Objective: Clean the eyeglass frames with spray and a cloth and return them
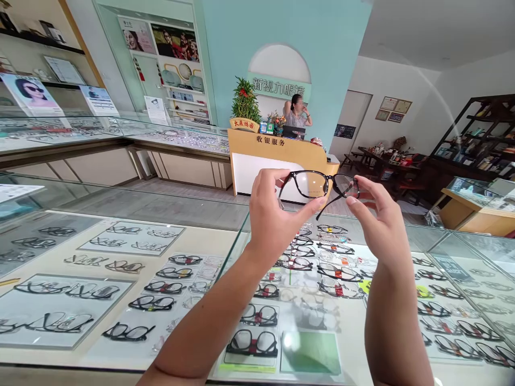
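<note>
"Where are the black-rimmed glasses with clear lenses [311, 184]?"

"Lifted up above the pale, glass-topped display counter [217, 228], apart from the rows of frames inside."

"And the grip?"

"The left hand [267, 209] pinches one end of them, the right hand [382, 217] the other, fingers and thumbs closed on the frame."

"How far along does it look?"

"They're picked up and unfolded, but not put on or set down."

Likely an eyewear shop: glass cases [169, 208] display spectacles [129, 331].
</note>
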`<state>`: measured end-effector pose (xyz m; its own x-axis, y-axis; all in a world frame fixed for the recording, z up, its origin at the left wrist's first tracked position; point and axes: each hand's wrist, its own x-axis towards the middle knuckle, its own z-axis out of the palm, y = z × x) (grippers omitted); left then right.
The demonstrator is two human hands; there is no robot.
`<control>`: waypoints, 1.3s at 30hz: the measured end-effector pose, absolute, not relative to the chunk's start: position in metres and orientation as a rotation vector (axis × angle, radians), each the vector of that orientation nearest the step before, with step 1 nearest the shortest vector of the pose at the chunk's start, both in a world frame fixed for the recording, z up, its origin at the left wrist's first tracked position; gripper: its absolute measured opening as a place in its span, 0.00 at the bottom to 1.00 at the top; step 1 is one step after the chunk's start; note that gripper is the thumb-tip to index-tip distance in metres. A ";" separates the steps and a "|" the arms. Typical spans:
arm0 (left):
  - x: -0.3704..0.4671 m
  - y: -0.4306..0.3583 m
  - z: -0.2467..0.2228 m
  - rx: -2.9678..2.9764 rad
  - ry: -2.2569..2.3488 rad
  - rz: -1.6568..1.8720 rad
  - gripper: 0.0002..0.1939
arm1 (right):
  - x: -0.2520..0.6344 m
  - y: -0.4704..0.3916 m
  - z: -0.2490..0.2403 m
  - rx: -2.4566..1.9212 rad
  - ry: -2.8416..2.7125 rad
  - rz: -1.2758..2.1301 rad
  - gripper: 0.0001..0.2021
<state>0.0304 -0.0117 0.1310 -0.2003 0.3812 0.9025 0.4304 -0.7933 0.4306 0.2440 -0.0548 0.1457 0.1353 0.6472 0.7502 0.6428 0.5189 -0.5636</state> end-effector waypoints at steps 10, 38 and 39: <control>0.031 -0.014 0.130 -1.955 -0.937 -2.156 0.33 | 0.248 -0.048 0.142 -1.121 -1.532 0.084 0.24; 0.005 0.011 0.139 -2.303 -1.228 -2.393 0.26 | 0.234 -0.059 0.147 -1.054 -1.508 -0.225 0.23; 0.002 0.013 0.140 -2.336 -1.239 -2.406 0.25 | 0.232 -0.060 0.149 -1.048 -1.508 -0.241 0.21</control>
